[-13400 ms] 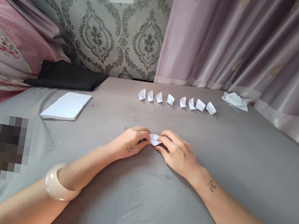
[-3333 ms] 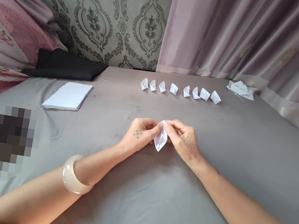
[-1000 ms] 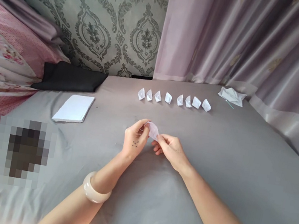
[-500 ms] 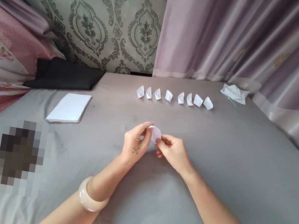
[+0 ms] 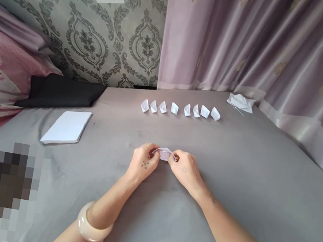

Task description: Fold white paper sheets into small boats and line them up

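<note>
A small folded white paper [image 5: 164, 154] is held between my two hands over the grey cloth [image 5: 145, 217]. My left hand [image 5: 145, 160] pinches its left side, and my right hand [image 5: 185, 168] pinches its right side. The paper bows upward in the middle, its lower part partly hidden by my thumbs. Beyond my hands stands a row of several small folded paper boats [image 5: 175, 108], none of them touched. A pale bangle [image 5: 93, 225] sits on my left forearm.
A stack of white paper [image 5: 67, 126] lies at the left, before a folded black cloth [image 5: 64, 92]. Crumpled white paper [image 5: 240, 102] and a thin blue stick [image 5: 240, 112] lie at the back right. Curtains [image 5: 224, 40] hang behind. A blurred patch covers the lower left.
My right hand has shifted from the paper's lower corner to its right side. The paper has turned from tilted to level and now bows between both hands. The camera view has shifted slightly.
</note>
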A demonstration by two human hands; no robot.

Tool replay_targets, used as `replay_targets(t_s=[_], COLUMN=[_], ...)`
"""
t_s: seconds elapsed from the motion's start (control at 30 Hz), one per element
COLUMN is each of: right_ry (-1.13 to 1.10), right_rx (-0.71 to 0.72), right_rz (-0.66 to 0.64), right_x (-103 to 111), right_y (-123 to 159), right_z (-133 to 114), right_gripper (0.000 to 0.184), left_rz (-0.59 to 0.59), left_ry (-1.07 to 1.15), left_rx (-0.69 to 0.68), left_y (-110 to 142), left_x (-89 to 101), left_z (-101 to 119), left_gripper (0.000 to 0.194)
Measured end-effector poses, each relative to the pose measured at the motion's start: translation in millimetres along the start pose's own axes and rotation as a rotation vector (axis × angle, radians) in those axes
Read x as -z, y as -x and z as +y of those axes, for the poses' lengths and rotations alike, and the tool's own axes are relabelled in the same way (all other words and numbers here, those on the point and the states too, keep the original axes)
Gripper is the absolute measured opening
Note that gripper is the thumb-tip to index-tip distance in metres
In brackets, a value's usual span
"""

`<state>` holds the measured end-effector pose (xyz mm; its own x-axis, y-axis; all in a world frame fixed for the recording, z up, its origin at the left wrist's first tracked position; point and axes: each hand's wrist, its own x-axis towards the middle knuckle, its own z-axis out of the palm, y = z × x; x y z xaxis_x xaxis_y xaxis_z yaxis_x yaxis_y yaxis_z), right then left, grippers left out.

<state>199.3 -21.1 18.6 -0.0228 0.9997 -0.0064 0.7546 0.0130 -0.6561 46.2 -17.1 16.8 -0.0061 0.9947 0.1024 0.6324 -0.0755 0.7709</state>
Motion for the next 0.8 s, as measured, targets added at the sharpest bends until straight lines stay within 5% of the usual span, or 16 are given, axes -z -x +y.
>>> replay_targets(t_s=[0.23,0.63,0.8], right_ry=[0.187,0.233,0.221], right_rx=[-0.021,-0.102,0.014], right_rz=[-0.072,-0.120,-0.074], right_x=[1,9,7], right_y=[3,4,4], right_z=[0,-10,-4], right_gripper=[0.024,0.015,0.015], left_rz=[-0.121,-0.174,-0.222], left_ry=[-0.154,-0.206,-0.183], left_rx=[-0.130,0.005,0.006], left_y=[0,0,-2], left_x=[-0.6,3.5,4.6], left_z=[-9,0,-7], left_gripper=[0.028,0.021,0.020])
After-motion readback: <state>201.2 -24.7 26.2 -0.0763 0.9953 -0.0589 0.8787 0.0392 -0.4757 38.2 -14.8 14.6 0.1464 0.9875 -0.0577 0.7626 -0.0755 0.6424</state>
